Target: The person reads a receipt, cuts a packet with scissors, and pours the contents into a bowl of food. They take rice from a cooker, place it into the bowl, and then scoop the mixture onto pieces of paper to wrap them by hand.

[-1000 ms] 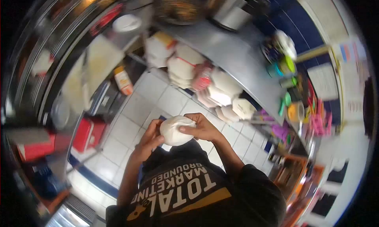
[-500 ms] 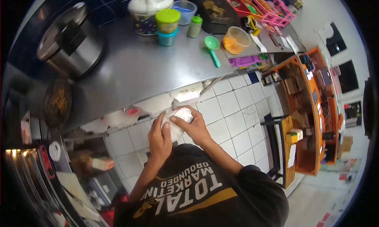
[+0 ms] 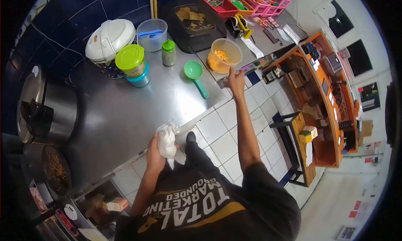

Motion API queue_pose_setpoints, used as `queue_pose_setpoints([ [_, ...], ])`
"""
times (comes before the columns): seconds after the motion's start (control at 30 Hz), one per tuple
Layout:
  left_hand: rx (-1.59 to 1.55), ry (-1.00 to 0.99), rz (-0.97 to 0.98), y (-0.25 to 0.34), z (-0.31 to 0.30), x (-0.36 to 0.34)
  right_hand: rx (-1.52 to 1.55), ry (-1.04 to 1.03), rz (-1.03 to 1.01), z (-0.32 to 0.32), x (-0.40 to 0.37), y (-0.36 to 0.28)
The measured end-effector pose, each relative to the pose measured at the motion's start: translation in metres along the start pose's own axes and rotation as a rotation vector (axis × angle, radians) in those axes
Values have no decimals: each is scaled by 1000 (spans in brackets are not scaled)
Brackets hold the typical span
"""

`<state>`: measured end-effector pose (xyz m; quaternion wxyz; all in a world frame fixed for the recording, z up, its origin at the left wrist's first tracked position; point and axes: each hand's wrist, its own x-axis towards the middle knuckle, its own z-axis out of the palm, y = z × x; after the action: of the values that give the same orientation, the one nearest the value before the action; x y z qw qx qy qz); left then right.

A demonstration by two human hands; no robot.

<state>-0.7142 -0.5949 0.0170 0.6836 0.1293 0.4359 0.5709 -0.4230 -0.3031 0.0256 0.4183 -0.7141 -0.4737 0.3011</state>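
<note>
Moved: the right hand [image 3: 237,82] let go of the white bag [image 3: 167,142] and reached far out.
White bag: in the left hand [image 3: 155,156], by the near edge of the steel table [image 3: 138,102].
Left fingers: curled round the bag, gripping it.
Right fingers: by the side table's [image 3: 268,47] near edge, close to the clear tub [image 3: 217,63]; cannot tell if they hold anything.
Green scoop [image 3: 194,71]: near the steel table's right end.

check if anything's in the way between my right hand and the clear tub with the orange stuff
Nothing visible stands between your right hand and the clear tub; they appear close together. The green ladle lies left of the tub in the picture, outside that gap.
</note>
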Motion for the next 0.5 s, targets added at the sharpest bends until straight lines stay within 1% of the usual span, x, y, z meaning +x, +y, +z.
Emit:
queue_pose_setpoints([
  [0.07,2,117,48,-5,6,9,175,-85,229,7,60,-9],
  [0.1,-11,144,53,-5,11,13,165,-113,229,12,103,9],
  [0.13,-42,159,83,-5,16,11,-188,-212,52,16,149,51],
  [0.17,-71,177,106,-5,17,8,-537,-310,-131,17,172,81],
  [0.23,-124,214,122,-5,24,3,-351,-81,-194,15,172,101],
  [0.27,-174,247,121,-2,30,-3,-335,-73,-233,3,139,75],
  [0.3,-221,272,126,3,34,-6,-310,-58,-275,-16,88,13],
  [0.33,-226,285,138,9,33,-5,-253,-123,-201,-25,49,-38],
  [0.37,-181,297,161,12,30,-9,-200,-186,-116,-32,15,-70],
  [0.4,-133,308,175,16,28,-16,-202,-197,-106,-33,-8,-83],
  [0.43,-131,320,171,30,31,-23,-189,-287,-150,-31,-27,-92],
  [0.47,50,353,228,50,39,-28,-173,-378,-198,-26,-45,-99],
  [0.5,232,383,287,64,41,-27,-186,-439,-161,-17,-64,-105],
])
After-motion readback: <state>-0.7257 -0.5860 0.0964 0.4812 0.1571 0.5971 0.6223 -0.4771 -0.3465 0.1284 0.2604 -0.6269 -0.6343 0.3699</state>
